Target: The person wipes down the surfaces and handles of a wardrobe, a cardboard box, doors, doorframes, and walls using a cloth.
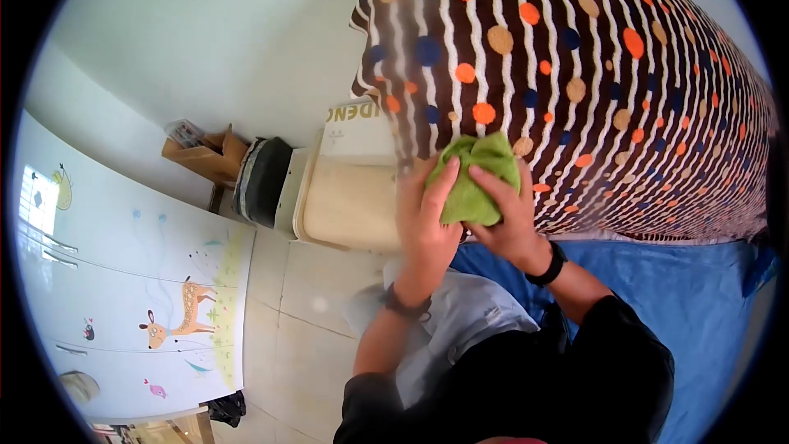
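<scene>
left hand (pixel 429 226) and right hand (pixel 511 218) hold a bunched green cloth (pixel 478 173) by the near-left corner of the dotted cover (pixel 592 99); handling it seems the step, next calling for steady grip.

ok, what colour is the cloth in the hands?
The cloth is green; head view shows it best.

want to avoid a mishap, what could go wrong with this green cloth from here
The green cloth is bunched between the left hand and the right hand; if either grip loosens, it might unfold or slip. If dropped, it could end up on the blue sheet or perhaps the tiled floor.
</scene>
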A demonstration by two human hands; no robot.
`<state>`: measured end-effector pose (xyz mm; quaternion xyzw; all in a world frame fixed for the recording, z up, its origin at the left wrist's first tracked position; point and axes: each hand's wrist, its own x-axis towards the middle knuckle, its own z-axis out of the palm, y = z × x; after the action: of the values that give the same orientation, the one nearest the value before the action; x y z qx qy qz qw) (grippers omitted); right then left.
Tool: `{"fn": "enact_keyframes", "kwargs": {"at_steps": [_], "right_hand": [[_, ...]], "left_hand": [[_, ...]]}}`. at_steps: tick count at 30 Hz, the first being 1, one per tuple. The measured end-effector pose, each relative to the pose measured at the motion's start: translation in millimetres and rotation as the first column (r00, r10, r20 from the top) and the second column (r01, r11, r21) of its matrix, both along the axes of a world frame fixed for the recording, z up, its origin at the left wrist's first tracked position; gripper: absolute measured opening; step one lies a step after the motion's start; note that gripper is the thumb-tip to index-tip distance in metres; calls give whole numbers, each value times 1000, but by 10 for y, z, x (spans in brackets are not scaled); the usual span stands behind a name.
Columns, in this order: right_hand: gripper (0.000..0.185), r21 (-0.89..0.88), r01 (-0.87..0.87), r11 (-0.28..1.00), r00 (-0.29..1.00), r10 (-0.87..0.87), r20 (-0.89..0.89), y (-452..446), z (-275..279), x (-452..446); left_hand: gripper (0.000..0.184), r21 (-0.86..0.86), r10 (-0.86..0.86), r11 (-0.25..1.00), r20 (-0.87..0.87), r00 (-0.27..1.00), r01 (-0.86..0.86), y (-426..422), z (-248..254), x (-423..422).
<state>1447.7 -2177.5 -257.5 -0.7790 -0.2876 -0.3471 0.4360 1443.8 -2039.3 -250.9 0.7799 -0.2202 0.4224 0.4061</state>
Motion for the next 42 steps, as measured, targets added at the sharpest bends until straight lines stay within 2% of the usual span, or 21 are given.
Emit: {"fn": "enact_keyframes", "kwargs": {"at_steps": [3,5,8,10,12,14,18,20,25,28,30,32,34,36,37,40,42], "right_hand": [[71,20,131,991,982,-133,135,-139,325,9],[71,15,255,967,947,-252,200,-299,394,-11],[67,-33,323,946,938,-315,147,-567,123,-33],[65,-60,341,938,928,-326,179,-680,-200,-76],[67,-57,279,959,957,-272,105,-686,-386,-170],[71,-49,267,962,963,-265,52,-617,-598,-232],[75,-168,247,954,963,-261,-67,-345,-763,-333],[76,-139,190,972,961,-213,-174,-162,-765,-356],[75,-151,70,986,946,-113,-302,194,-786,-320],[71,-172,16,985,946,-71,-316,414,-809,-256],[68,-186,43,982,948,-99,-302,558,-907,-197],[68,-199,96,975,949,-151,-278,712,-1020,-178],[66,-306,210,929,952,-265,-151,797,-1241,-187],[63,-227,283,932,949,-306,-73,906,-1455,-193],[62,-229,303,925,931,-338,-135,1028,-1533,-210],[60,-291,302,908,855,-393,-338,1332,-1429,-119],[59,-312,244,918,770,-379,-513,1689,-1252,95]], "left_hand": [[59,-50,-60,996,163,985,69,-199,332,142],[63,-17,-125,992,123,985,128,-362,367,157],[65,18,-140,990,95,986,139,-530,281,167],[65,27,-159,987,66,985,158,-561,87,87],[60,11,-184,983,-33,982,185,-555,-113,7],[65,42,-163,985,-97,982,168,-475,-263,-70],[66,21,-119,991,-280,953,130,-242,-476,-184],[65,-5,-117,992,-360,925,124,-69,-554,-221],[64,-62,-126,992,-487,864,110,326,-721,-269],[63,-103,-136,990,-526,840,95,574,-830,-237],[63,-130,-147,987,-542,828,90,736,-973,-161],[54,-112,-182,983,-557,810,144,877,-1066,-77],[49,-132,-274,961,-552,788,241,1034,-1070,84],[49,-185,-413,909,-540,734,375,1189,-1064,215],[48,-139,-416,900,-560,717,413,1284,-1127,295],[50,-273,-504,859,-604,618,434,1535,-1296,524],[49,-284,-434,899,-681,589,334,1727,-1369,610]]}}
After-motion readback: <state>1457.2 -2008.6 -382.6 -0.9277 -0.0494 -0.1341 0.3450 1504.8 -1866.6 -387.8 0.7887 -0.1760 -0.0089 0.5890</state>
